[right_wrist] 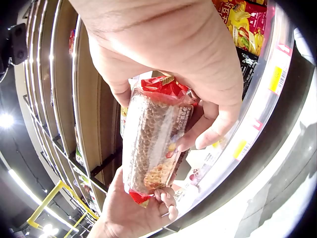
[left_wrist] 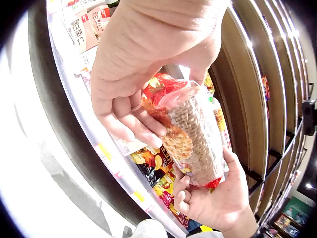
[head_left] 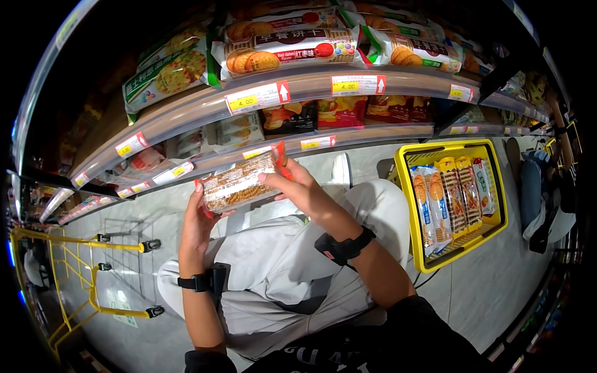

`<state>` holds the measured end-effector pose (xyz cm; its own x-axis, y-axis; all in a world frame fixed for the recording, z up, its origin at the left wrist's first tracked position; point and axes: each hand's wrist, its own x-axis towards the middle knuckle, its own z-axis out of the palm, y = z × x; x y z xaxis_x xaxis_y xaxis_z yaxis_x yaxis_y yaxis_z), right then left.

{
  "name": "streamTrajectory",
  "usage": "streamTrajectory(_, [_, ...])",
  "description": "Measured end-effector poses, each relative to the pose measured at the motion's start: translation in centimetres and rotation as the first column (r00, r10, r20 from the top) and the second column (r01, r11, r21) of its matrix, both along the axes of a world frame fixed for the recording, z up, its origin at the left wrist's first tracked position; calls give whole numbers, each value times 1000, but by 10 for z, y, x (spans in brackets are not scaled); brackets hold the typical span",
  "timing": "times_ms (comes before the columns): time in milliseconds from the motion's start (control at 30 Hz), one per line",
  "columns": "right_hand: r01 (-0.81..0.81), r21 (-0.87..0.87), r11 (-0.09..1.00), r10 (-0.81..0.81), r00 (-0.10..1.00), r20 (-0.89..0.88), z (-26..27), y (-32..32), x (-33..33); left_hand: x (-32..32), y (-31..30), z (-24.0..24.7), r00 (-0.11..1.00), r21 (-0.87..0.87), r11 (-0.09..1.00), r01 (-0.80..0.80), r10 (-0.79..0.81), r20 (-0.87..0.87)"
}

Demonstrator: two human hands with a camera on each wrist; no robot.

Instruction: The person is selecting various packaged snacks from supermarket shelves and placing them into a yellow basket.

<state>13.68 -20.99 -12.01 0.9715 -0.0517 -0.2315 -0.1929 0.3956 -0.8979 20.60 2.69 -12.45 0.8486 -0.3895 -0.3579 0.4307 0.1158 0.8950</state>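
in the head view, the left hand and the right hand both hold a clear, shiny plastic pack of round brown biscuits with red ends. their fingers curl around it, one hand at each end. it is up over the person's lap, near the wooden shelf with a clear plastic edge. big white packs with biscuit pictures sit on that shelf. on the right, a yellow plastic basket sits on the floor with long, shiny biscuit packs inside. the small print looks too blurry to read for sure.
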Motion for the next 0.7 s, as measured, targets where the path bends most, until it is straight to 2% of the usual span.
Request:
streamTrajectory(200, [-18,-6,1000,18,1000,3,0,-3,-1,0,0,2,1000,4,1000,10,-10,-6])
streamTrajectory(433, [-27,-53,998,22,996,-88,6,0,0,0,3,-1,999,6,999,35,-35,-7])
streamTrajectory(533, [-18,-141,990,-3,989,-149,8,0,1,-2,-2,6,1000,12,1000,16,-16,3])
streamTrajectory(700, [-15,-119,993,-1,991,-131,11,1,-2,-3,-2,9,999,-8,999,49,-49,17])
